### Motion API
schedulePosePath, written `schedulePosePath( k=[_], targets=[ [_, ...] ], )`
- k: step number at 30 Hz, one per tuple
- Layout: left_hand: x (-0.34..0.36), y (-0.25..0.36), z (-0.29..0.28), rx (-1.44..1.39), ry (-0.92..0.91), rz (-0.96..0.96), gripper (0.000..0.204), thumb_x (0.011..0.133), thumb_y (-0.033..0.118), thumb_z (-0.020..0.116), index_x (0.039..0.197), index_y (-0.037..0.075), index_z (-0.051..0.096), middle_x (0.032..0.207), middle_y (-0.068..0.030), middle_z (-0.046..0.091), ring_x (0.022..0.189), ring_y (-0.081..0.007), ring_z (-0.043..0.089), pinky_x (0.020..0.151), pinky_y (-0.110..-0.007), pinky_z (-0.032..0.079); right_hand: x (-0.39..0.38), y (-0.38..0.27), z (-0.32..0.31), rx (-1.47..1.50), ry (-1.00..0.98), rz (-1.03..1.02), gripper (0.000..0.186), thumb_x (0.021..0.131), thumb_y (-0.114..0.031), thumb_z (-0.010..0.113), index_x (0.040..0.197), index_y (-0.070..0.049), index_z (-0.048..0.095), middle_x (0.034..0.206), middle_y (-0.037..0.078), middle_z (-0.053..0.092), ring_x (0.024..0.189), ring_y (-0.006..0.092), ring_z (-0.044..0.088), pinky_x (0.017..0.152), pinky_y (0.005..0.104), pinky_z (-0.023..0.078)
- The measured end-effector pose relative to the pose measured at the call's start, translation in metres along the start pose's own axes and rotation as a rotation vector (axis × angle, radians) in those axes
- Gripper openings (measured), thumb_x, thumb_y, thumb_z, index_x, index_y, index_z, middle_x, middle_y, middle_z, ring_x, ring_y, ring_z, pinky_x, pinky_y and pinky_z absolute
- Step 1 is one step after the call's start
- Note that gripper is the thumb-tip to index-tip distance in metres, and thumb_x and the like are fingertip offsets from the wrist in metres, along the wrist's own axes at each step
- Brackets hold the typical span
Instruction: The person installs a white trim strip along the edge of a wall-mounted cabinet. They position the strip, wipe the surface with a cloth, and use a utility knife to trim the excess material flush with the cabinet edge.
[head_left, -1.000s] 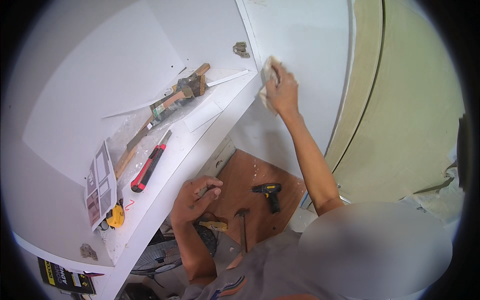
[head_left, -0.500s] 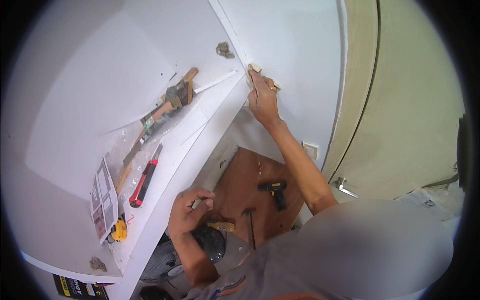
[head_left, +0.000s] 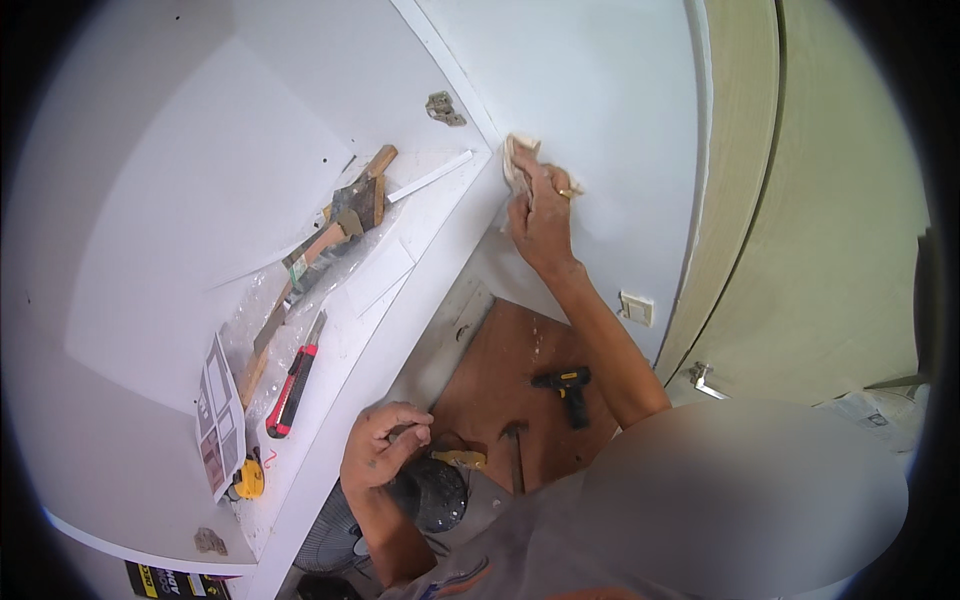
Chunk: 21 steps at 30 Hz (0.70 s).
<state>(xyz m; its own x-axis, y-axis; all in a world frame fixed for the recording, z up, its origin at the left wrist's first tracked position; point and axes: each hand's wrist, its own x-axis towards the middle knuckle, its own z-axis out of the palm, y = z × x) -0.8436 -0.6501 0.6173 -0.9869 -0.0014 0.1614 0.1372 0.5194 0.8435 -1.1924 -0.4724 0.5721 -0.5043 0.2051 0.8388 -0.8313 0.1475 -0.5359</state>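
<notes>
My right hand (head_left: 545, 215) presses a crumpled off-white cloth (head_left: 524, 142) against the white panel (head_left: 600, 100), just right of the shelf's corner. My left hand (head_left: 388, 448) hovers near the front of the white shelf (head_left: 350, 350), fingers curled; anything inside is too hidden to name. On that shelf lie a red-and-black utility knife (head_left: 292, 395), wooden strips with a dark bladed tool (head_left: 355, 205), plastic wrap, white offcuts, a printed sheet (head_left: 218, 410) and a yellow tape measure (head_left: 250, 480).
Below, a brown board (head_left: 470, 380) holds a cordless drill (head_left: 573, 398) and a hammer (head_left: 516, 455). A black fan (head_left: 335, 530) stands underneath the shelf. To the right are a wall switch (head_left: 637, 308) and a pale door with a metal handle (head_left: 700, 378).
My right hand and cloth first moved left and down toward the shelf's corner, then slightly right. My left hand has shifted lower in the view, still curled.
</notes>
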Motion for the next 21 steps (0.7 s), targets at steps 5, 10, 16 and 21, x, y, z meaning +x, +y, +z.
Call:
schedulePosePath(
  k=[5, 10, 16, 21],
  targets=[
    [0.015, 0.008, 0.004, 0.131, -0.030, 0.069, 0.009, 0.092, -0.001, 0.073, 0.101, -0.001, 0.073, 0.089, -0.0093, 0.072, 0.078, -0.0175, 0.071, 0.069, -0.030, 0.055, 0.036, -0.011, 0.025, -0.180, 0.006, -0.009, 0.066, 0.079, 0.010, 0.058, 0.144, -0.004, 0.057, 0.106, 0.019, 0.069, 0.106, 0.0369, 0.058, 0.093, 0.0473, 0.048],
    [0.009, 0.008, 0.006, 0.057, 0.008, 0.016, 0.009, 0.092, 0.000, 0.074, 0.101, -0.001, 0.073, 0.087, -0.0087, 0.072, 0.077, -0.0173, 0.070, 0.068, -0.031, 0.054, -0.007, 0.008, 0.015, -0.102, -0.004, 0.040, 0.057, 0.081, 0.010, 0.056, 0.137, -0.003, 0.060, 0.103, 0.019, 0.064, 0.099, 0.0367, 0.056, 0.087, 0.0498, 0.047],
    [0.008, -0.003, 0.003, -0.007, -0.015, 0.035, 0.015, 0.094, -0.001, 0.072, 0.108, -0.001, 0.073, 0.086, -0.0097, 0.072, 0.077, -0.0193, 0.070, 0.070, -0.031, 0.052, -0.016, 0.011, 0.019, -0.019, 0.016, 0.081, 0.054, 0.081, 0.010, 0.054, 0.133, -0.002, 0.063, 0.112, 0.020, 0.068, 0.100, 0.0353, 0.056, 0.090, 0.0459, 0.047],
    [0.010, -0.003, 0.002, 0.046, -0.028, 0.036, 0.013, 0.093, 0.001, 0.074, 0.106, 0.000, 0.073, 0.084, -0.0090, 0.071, 0.076, -0.0194, 0.070, 0.071, -0.032, 0.052, -0.059, 0.013, 0.023, 0.051, -0.065, 0.063, 0.067, 0.078, 0.013, 0.054, 0.144, -0.003, 0.056, 0.116, 0.019, 0.067, 0.104, 0.0362, 0.057, 0.099, 0.0458, 0.043]
  ],
)
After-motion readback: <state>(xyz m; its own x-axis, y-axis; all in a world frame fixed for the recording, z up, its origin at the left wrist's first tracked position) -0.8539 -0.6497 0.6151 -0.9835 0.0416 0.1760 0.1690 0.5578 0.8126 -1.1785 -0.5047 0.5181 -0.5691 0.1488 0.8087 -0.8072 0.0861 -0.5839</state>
